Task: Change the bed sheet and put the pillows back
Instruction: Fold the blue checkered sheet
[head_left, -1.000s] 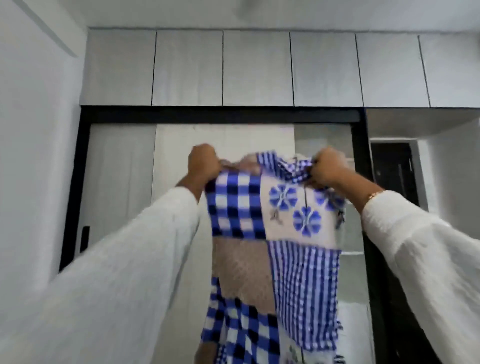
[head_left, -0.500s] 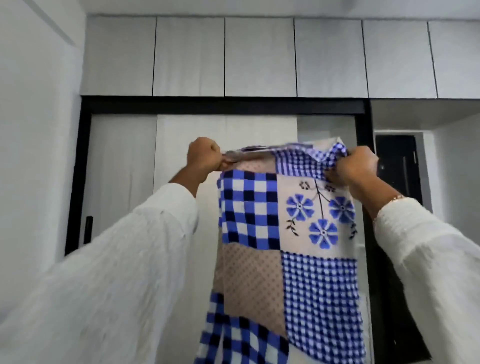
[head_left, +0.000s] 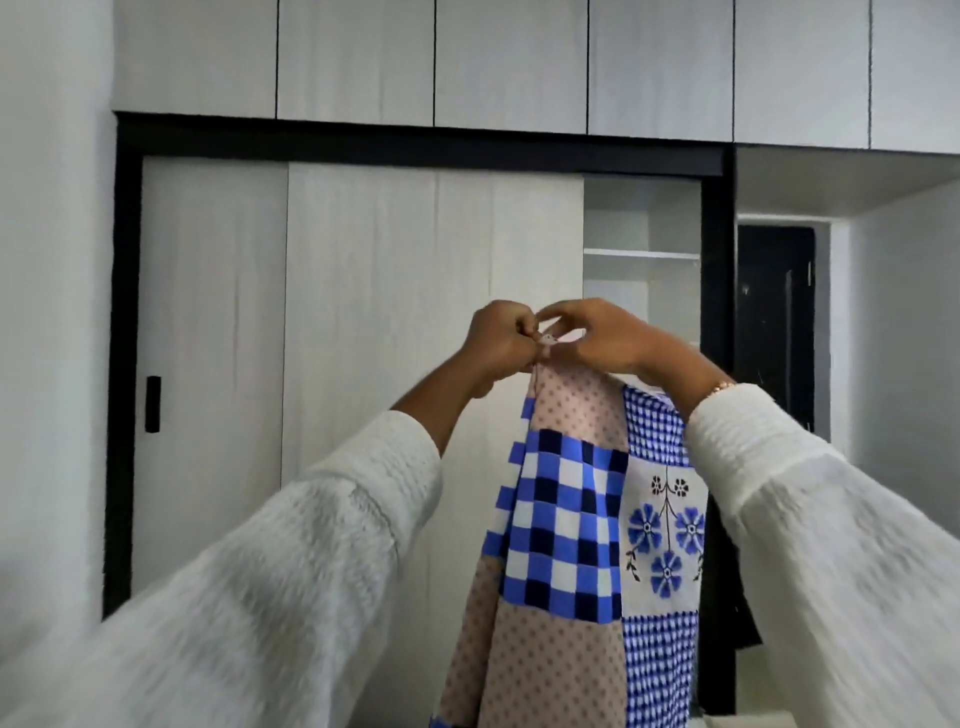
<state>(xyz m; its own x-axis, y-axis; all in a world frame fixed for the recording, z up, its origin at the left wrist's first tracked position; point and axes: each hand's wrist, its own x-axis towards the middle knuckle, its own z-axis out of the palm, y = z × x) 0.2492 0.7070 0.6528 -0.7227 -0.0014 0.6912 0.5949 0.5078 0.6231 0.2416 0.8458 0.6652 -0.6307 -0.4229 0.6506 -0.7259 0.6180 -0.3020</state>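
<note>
You held the blue-checked, floral-and-beige patchwork cotton sheet (head_left: 582, 525) up w/ left hand (head_left: 501, 338) and right hand (head_left: 605, 335) pinching its top edge together, prob. a corner, in front of the pale sliding-door wardrobe (head_left: 358, 338); bed and pillows unseen, so nothing spread yet.

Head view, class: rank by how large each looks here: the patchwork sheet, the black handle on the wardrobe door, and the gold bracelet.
1. patchwork sheet, by far the largest
2. black handle on the wardrobe door
3. gold bracelet, only partly showing beyond the sleeve

The bracelet is nearer the camera than the handle, so their true sizes remain unsure.
</note>
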